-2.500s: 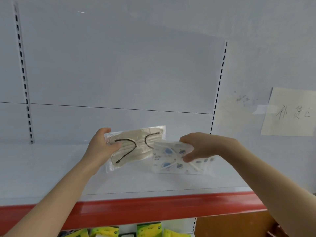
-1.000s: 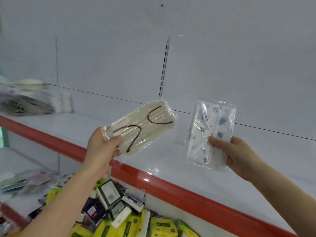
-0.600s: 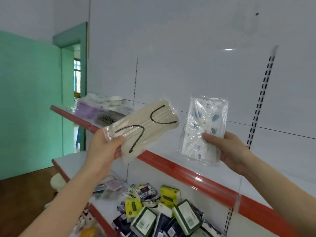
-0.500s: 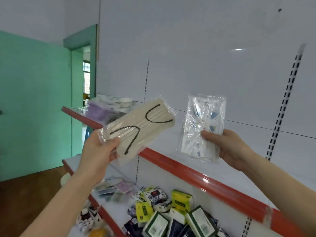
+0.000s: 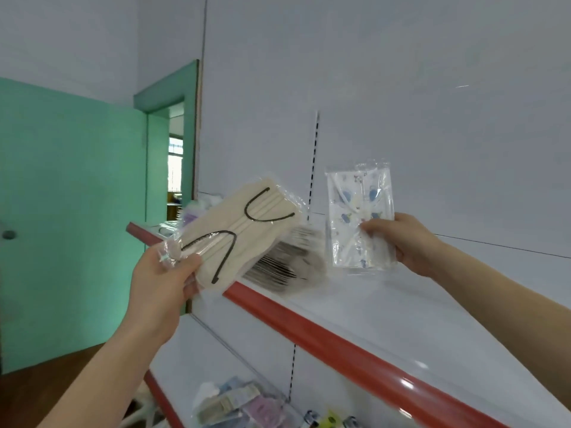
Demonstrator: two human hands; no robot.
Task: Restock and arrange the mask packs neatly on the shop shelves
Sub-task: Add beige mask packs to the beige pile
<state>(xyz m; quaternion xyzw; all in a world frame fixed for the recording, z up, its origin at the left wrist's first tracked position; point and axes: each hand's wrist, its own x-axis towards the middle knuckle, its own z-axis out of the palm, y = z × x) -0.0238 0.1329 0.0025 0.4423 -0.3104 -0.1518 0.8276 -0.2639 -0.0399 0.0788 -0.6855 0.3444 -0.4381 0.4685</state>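
Pack of beige masks [image 5: 241, 230] (tilted) gripped in left hand [image 5: 160, 285]; printed pack [image 5: 358, 211] pinched by right hand [image 5: 404, 242].

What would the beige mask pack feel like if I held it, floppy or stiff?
Probably a bit stiff: the left hand holds the beige mask pack by one end and it sticks out without drooping. Likely light, since that one-ended grip is enough. Its shiny clear wrapper could be slippery.
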